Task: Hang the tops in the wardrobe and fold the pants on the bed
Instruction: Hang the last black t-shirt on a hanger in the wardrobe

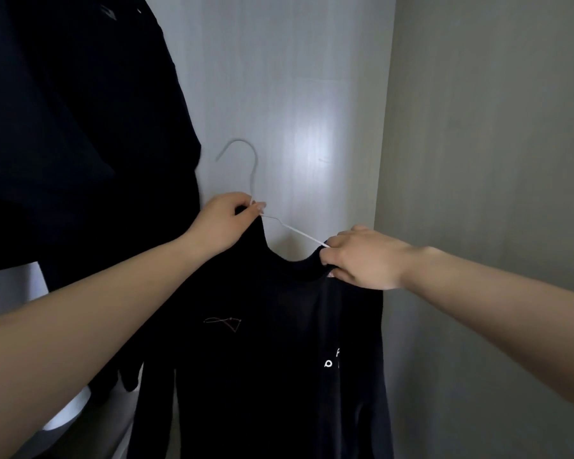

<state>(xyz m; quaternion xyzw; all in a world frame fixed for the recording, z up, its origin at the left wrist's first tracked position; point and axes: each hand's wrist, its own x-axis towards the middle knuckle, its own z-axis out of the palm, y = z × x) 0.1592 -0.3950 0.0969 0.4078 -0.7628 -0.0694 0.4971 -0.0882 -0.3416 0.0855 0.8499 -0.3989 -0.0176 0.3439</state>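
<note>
The black top hangs at centre frame, partly threaded onto a white wire hanger. The left hand pinches the hanger neck together with the collar edge, fingers curled. The right hand, at 3 o'clock from the left hand, grips the collar and the hanger's bare arm, fingers curled. Dark garments hang at 10 o'clock against the wardrobe's pale panel.
</note>
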